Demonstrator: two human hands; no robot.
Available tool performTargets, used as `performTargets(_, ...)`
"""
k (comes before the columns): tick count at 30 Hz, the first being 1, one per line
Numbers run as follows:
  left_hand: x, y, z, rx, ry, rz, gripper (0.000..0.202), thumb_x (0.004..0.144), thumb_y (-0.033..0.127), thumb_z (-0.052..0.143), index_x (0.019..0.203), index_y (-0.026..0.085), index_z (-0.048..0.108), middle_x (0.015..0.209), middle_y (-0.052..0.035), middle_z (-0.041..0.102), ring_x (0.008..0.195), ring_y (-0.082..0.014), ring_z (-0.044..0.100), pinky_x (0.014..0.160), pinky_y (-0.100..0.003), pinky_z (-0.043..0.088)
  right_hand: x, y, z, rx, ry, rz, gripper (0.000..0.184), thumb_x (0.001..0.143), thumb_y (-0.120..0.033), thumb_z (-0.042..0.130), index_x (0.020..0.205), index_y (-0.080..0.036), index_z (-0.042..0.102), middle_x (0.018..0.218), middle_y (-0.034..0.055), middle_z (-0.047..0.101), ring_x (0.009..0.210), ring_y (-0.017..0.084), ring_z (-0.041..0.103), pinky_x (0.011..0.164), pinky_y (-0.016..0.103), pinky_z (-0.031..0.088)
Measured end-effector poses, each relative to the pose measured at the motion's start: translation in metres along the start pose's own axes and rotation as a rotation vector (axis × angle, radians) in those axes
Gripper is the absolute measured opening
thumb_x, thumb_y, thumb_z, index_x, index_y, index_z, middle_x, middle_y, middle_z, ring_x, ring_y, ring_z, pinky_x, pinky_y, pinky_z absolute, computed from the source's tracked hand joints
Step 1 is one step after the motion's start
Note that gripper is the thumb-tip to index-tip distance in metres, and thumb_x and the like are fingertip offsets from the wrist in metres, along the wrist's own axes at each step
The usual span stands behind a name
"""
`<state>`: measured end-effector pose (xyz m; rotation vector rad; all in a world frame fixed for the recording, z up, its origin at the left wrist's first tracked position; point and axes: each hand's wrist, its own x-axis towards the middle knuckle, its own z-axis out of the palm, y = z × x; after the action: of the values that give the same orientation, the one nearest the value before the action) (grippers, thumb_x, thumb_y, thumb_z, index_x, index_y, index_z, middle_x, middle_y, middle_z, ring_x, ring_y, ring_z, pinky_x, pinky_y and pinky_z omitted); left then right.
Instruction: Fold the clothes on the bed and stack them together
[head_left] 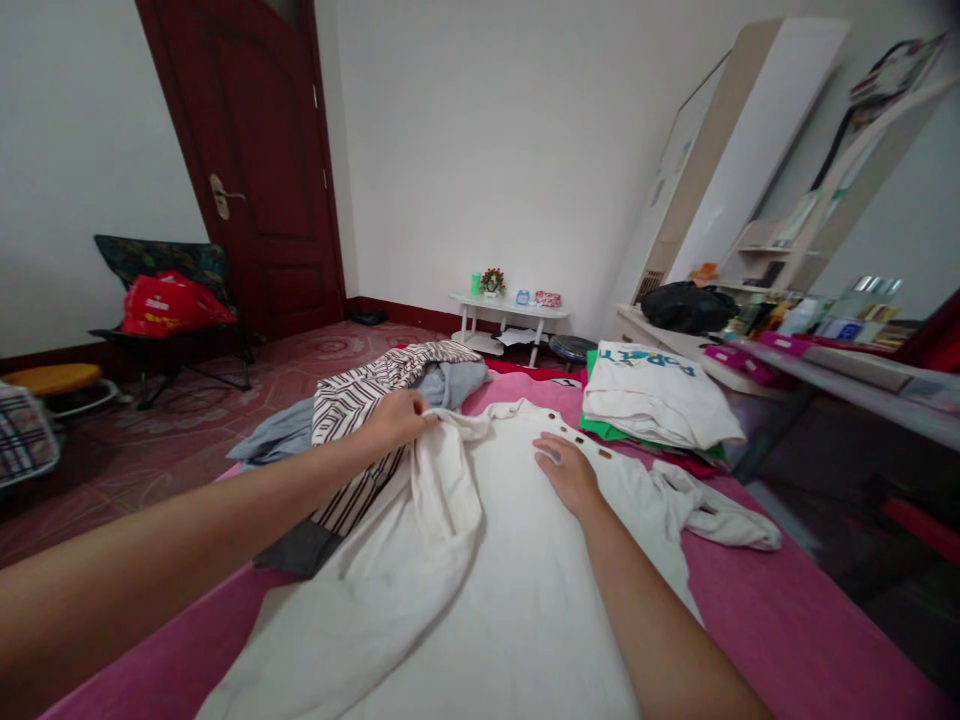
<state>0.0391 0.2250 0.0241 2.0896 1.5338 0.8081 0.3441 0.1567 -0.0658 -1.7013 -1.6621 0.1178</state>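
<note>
A white long-sleeved top (517, 560) with dark buttons along one shoulder lies spread over the pink bed cover (780, 610). My left hand (405, 418) pinches the top's cloth near the left shoulder, lifting a fold there. On the chest, just below the buttons, my right hand (566, 470) rests with its fingers apart. One sleeve (720, 510) lies bunched to the right. Beyond my left forearm is a heap with a striped garment (360, 400) and grey-blue cloth (277, 430). At the right rear sits a stack of folded clothes, a white printed shirt (652, 395) uppermost.
A dressing table (892, 385) crowded with bottles and a black bag (686, 307) stands at the right. Against the back wall is a low white table (510, 307). A folding chair (161, 255) holding a red bag (172, 305) is near the dark red door (255, 150).
</note>
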Motion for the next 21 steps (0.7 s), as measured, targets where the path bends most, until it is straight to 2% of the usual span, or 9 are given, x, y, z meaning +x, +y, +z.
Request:
performTargets(3,0.021,0.0,-0.022,-0.296,0.1,-0.195,0.01,0.063,0.024,0.061,0.071,0.017,0.059,0.058,0.0011,0.059,0.06,-0.0166,0.06,0.052,-0.024,0.044,0.0,0.0,0.0,-0.013,0.006,-0.005,0.026,0.081,-0.024,0.054,0.102,-0.021,0.068,0.124,0.0048,0.062,0.117,0.018,0.054,0.105,0.033,0.036)
performTargets(7,0.036,-0.007,-0.04,-0.436,0.049,-0.29,0.025,0.058,0.022,0.067,0.081,0.017,0.058,0.057,0.0018,0.059,0.057,-0.0159,0.061,0.055,-0.025,0.05,-0.002,-0.006,0.0,-0.07,-0.018,-0.041,0.027,0.082,-0.026,0.054,0.104,-0.02,0.068,0.125,0.0059,0.061,0.117,0.019,0.053,0.105,0.034,0.035)
performTargets(11,0.029,-0.01,-0.045,-0.53,-0.055,-0.284,0.046,0.046,0.023,0.077,0.089,0.019,0.06,0.062,0.0022,0.063,0.057,-0.0158,0.061,0.053,-0.025,0.05,-0.007,-0.028,-0.003,-0.147,-0.153,-0.185,0.035,0.087,-0.032,0.049,0.117,-0.02,0.063,0.133,0.0053,0.056,0.123,0.019,0.047,0.107,0.034,0.032)
performTargets(15,0.02,-0.01,-0.047,-0.498,-0.075,-0.201,0.045,0.046,0.023,0.078,0.087,0.018,0.061,0.061,0.0035,0.062,0.052,-0.0126,0.057,0.047,-0.021,0.044,-0.004,-0.055,0.001,-0.314,-0.31,-0.307,0.053,0.088,-0.023,0.039,0.141,-0.027,0.039,0.153,0.0007,0.028,0.131,0.021,0.037,0.105,0.04,0.033)
performTargets(17,0.019,-0.01,-0.046,-0.453,-0.061,-0.197,0.043,0.047,0.023,0.077,0.087,0.018,0.061,0.062,0.0037,0.062,0.051,-0.0117,0.056,0.046,-0.02,0.042,0.007,-0.066,0.009,-0.412,-0.349,-0.295,0.063,0.084,-0.017,0.04,0.144,-0.031,0.031,0.156,-0.0029,0.018,0.128,0.025,0.039,0.1,0.042,0.036)
performTargets(21,0.019,-0.011,-0.046,-0.394,-0.083,-0.215,0.047,0.049,0.028,0.079,0.093,0.018,0.063,0.062,0.0038,0.063,0.052,-0.0118,0.057,0.048,-0.02,0.042,0.042,-0.084,0.028,-0.539,-0.428,-0.118,0.072,0.079,-0.016,0.041,0.147,-0.032,0.025,0.155,-0.0041,0.023,0.131,0.029,0.034,0.099,0.042,0.037)
